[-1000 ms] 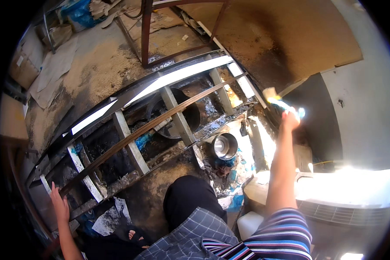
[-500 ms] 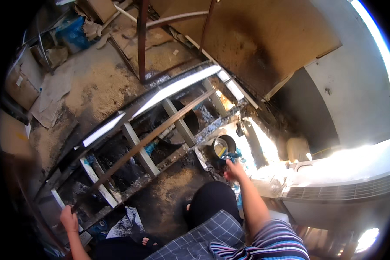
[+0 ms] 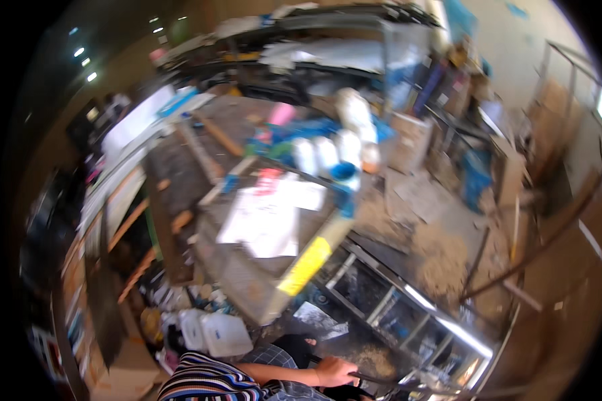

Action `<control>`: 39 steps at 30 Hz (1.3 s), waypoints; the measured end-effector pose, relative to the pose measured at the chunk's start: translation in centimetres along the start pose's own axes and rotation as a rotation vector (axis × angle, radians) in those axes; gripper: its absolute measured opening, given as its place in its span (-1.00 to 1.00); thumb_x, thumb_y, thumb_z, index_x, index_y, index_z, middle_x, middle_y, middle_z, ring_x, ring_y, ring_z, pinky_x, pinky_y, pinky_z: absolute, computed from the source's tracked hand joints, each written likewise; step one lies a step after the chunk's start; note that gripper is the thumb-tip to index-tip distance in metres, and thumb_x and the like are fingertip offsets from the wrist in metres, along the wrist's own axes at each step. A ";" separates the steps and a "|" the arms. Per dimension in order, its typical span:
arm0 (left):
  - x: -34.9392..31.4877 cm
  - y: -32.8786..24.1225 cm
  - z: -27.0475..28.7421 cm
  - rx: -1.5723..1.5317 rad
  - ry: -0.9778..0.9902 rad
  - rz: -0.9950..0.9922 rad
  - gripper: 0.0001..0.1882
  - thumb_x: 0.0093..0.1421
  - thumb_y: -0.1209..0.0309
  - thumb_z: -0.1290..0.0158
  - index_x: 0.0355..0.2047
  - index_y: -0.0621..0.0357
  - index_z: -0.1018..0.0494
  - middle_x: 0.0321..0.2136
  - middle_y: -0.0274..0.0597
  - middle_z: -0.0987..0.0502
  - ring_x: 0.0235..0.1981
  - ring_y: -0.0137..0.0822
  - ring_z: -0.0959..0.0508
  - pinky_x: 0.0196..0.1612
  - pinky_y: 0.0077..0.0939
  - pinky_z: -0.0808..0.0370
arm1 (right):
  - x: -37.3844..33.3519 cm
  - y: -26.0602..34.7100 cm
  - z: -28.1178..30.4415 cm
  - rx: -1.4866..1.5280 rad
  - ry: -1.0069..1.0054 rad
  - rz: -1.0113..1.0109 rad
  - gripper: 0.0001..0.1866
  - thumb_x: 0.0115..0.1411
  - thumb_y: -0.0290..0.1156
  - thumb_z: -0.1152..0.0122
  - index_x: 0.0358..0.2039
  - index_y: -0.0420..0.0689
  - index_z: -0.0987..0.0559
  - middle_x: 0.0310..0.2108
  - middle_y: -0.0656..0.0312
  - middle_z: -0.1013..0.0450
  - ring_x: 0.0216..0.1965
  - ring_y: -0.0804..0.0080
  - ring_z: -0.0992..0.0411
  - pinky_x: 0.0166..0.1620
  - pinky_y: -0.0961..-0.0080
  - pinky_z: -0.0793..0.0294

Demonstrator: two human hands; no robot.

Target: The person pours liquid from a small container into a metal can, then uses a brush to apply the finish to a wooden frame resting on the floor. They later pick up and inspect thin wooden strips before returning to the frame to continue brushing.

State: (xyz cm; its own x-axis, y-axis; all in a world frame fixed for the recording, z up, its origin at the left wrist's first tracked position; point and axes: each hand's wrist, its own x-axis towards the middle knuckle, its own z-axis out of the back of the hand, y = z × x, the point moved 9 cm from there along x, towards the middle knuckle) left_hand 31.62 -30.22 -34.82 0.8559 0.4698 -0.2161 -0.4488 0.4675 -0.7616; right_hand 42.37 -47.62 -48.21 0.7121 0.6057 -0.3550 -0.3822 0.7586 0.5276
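At the lower edge my left hand (image 3: 336, 371) is closed round the end of a long thin strip (image 3: 405, 385), brown like wood in the earlier frame. The strip runs off to the right, low across the picture. Beyond it lies a ladder-like metal frame (image 3: 379, 309) with pale crossbars, its far rail shining white. A stained sheet of paper (image 3: 321, 319) lies on the floor beyond my hand. My right hand is out of the picture. Motion blurs much of the view.
A cluttered worktable (image 3: 244, 284) carries white papers (image 3: 261, 224), several white containers (image 3: 314, 157), a blue cup (image 3: 343, 172) and a yellow band (image 3: 304, 267) along its edge. Translucent plastic jugs (image 3: 224, 334) stand at lower left. A dark bar (image 3: 542, 247) crosses the right side.
The view has swung left, bringing the worktable and shelves in. My left hand still grips the strip. My right hand, earlier at a round can with something blue, has left the picture.
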 end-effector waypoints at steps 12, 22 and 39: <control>-18.6 -7.9 18.0 -1.138 -0.462 -0.117 -0.68 0.23 0.25 -0.04 -0.61 0.11 -0.31 -0.68 -0.47 -0.20 -0.55 -0.64 -0.20 -0.50 -0.60 -0.19 | -16.0 30.3 1.1 0.615 0.618 0.513 -0.65 0.09 -0.36 -0.13 -0.12 -0.24 -0.42 -0.35 0.25 -0.40 -0.36 0.48 -0.32 -0.29 0.55 -0.27; -39.9 7.3 22.8 -1.286 -1.049 0.067 -0.68 0.23 0.34 -0.02 -0.09 0.24 -0.26 -0.32 -0.22 -0.50 -0.21 -0.41 -0.52 -0.25 -0.61 -0.42 | -32.0 42.0 -10.3 0.693 0.688 0.575 -0.74 0.26 -0.31 0.10 -0.36 -0.25 -0.45 -0.59 0.28 -0.36 -0.56 0.55 -0.28 -0.49 0.56 -0.25; -48.9 21.6 36.8 -0.583 -1.570 0.358 -0.80 0.26 0.37 0.07 -0.28 0.25 -0.44 -0.45 -0.21 -0.50 -0.42 -0.40 -0.45 -0.34 -0.48 -0.37 | -34.4 60.7 -19.9 0.597 0.764 0.755 -0.75 0.28 -0.38 0.11 -0.34 -0.27 -0.50 -0.66 0.23 -0.39 -0.65 0.52 -0.33 -0.57 0.51 -0.30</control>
State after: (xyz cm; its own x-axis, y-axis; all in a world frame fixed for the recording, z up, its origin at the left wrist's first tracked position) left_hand -29.35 -15.57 -18.21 -0.4731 0.8776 0.0780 -0.0969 0.0362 -0.9946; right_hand -17.01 -17.63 -19.28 -0.1758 0.9825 -0.0619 -0.0761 0.0491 0.9959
